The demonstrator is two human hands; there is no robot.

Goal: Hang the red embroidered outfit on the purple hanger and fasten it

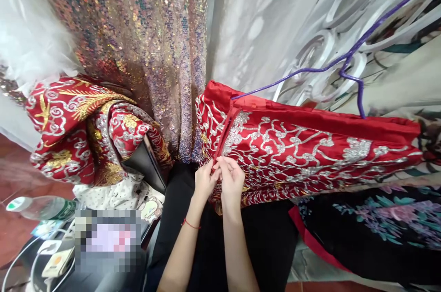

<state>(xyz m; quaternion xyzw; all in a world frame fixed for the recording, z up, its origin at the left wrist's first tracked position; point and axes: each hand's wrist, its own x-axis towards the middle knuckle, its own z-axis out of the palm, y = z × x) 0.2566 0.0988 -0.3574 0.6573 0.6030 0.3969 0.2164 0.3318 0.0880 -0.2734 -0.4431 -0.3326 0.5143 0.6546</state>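
Left hand, right hand: both pinching the red edge.
Purple hanger: risking slipping, if pulling is tilting the red garment.

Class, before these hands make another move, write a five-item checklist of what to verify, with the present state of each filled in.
1. Both hands at the garment: ok. The left hand and right hand meet at the red edge strip of the red garment.
2. Fastener lined up: cannot tell. The fingers cover whatever is pinched there.
3. Purple hanger at the waistband: ok. It reaches the band in two places.
4. Garment lying flat: not ok. Its lower part is gathered in folds.
5. Bottle capped and apart from the garment: ok.
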